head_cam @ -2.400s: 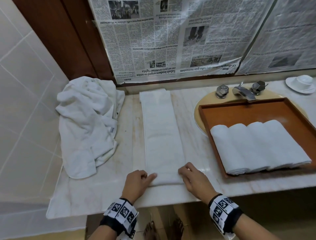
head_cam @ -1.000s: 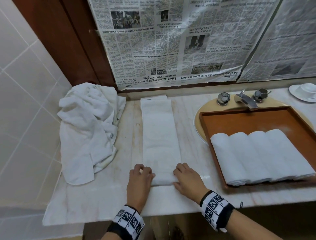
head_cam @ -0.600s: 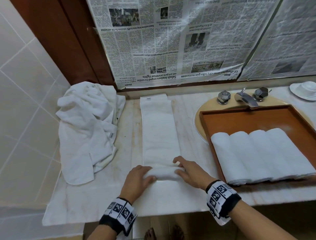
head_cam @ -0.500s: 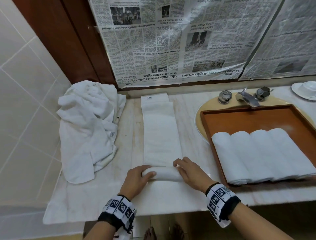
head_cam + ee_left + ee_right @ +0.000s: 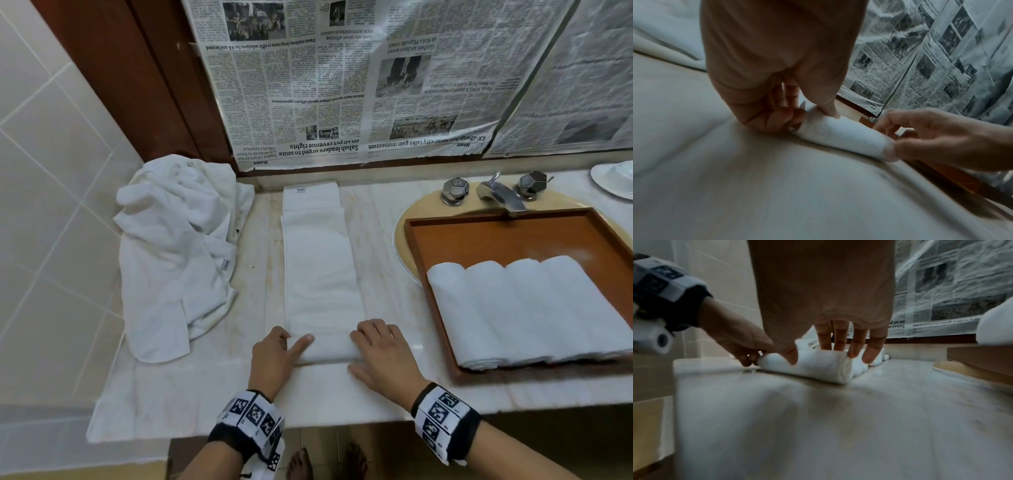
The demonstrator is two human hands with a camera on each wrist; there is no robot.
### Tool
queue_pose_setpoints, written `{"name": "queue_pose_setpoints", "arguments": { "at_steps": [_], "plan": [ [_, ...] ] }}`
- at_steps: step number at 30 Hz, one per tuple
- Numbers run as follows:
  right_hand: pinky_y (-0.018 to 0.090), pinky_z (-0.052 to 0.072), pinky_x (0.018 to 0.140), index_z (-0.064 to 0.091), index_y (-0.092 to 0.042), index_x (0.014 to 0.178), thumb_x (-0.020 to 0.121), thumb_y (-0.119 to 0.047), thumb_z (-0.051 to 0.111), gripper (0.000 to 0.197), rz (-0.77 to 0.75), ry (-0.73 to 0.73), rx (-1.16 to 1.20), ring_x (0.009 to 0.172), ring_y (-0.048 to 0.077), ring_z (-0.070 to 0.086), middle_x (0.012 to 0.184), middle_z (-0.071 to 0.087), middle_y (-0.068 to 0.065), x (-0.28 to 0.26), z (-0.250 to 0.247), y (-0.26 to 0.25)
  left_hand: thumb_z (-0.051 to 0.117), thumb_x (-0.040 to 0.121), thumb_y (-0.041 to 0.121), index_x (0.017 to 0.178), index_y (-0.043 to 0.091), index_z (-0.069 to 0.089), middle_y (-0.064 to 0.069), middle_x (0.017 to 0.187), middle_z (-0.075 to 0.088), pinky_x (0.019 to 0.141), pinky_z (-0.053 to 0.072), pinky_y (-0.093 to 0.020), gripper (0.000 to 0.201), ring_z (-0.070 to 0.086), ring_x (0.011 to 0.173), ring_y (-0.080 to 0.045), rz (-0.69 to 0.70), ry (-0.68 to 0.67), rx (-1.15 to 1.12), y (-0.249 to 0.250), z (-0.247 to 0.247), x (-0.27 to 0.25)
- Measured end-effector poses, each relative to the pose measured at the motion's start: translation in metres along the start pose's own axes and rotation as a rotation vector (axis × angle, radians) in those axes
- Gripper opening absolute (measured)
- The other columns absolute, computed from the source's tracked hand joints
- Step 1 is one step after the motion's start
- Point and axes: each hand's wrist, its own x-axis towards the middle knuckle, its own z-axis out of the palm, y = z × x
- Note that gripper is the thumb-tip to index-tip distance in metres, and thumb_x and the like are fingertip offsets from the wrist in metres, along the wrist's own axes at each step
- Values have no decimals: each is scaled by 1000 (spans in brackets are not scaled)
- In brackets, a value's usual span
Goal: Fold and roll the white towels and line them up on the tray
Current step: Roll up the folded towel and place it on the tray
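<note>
Well to the left of the left hand, a heap of unfolded white towels [image 5: 178, 253] lies crumpled on the marble counter [image 5: 212, 394] against the tiled wall.

The left hand [image 5: 274, 359] sits at the left end of the roll [image 5: 329, 349]. The thumb lies along the top of the roll; the other fingers [image 5: 777, 116] curl against its end face.

The roll is the near end of the folded towel strip [image 5: 318, 263], which runs flat away from both hands toward the newspaper-covered wall [image 5: 342, 85]. Only a short part is rolled.

The right hand [image 5: 383, 356] holds the right end. The fingers [image 5: 857, 344] drape over the top and far side, the thumb presses the near side.

Just to the right of the right hand, a brown tray [image 5: 513, 236] rests over the basin. Four rolled towels [image 5: 534, 311] lie in it side by side, touching, at its near end. The tap [image 5: 500, 195] stands beyond the tray.
</note>
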Motion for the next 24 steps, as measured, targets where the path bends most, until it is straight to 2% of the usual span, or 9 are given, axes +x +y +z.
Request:
{"name": "queue_pose_setpoints", "arguments": {
  "at_steps": [2,4,6,10,13,16,19,22,24],
  "plan": [
    [33,50,70,65,-12,102,78,-36,67,34,18,-22,116,94,25,58,105,56,2,4,2,3,69,87,52,100,18,53,5,73,53,59,36,-23,40,52,67,-13,62,45,6,1,4,-4],
    [33,48,81,62,-9,117,89,-31,66,35,55,-82,255,106,23,52,116,54,3,13,0,7,64,93,47,117,19,52,3,98,56,69,39,-24,38,56,85,-16,164,88,81,0,8,-9],
    [32,43,91,62,-8,121,94,-31,62,35,55,-138,325,110,22,49,120,53,4,20,-5,13,61,94,48,128,24,51,5,122,47,78,42,-24,43,52,103,-14,256,90,174,-3,10,-14],
    [33,41,93,66,-10,118,97,-38,59,36,43,-252,387,106,23,54,115,58,6,27,-15,22,65,87,58,131,34,53,15,140,33,83,51,-29,52,40,113,-11,408,-21,356,-15,9,-19],
    [29,37,85,64,-18,118,97,-50,52,40,84,-287,417,100,18,51,112,61,3,22,-12,23,66,90,49,133,30,58,16,135,46,95,45,-27,47,43,118,-9,418,-83,321,-22,7,-15],
    [26,40,79,56,-28,117,95,-60,45,40,166,-228,540,93,15,55,105,63,-2,10,-6,23,59,84,65,125,35,62,20,121,56,93,40,-21,51,50,112,-3,373,-174,240,-21,-1,-7],
    [24,43,72,48,-27,114,99,-48,52,26,136,-97,530,84,8,53,101,56,-6,3,-4,17,55,75,76,114,40,66,21,109,64,88,43,-20,55,57,101,3,316,-192,149,-19,-6,-4],
    [29,44,55,57,-23,102,90,-21,68,16,0,138,183,74,17,52,98,53,-3,3,1,10,67,82,63,109,40,67,20,105,69,84,48,-21,36,62,98,2,243,-173,65,-17,-7,-4],
    [29,45,54,61,-20,97,85,-26,68,15,-68,197,91,76,20,56,96,55,-2,2,6,6,69,86,56,109,38,67,17,103,68,80,46,-18,30,62,96,-1,217,-169,70,-15,-7,-4]
  ]
}}
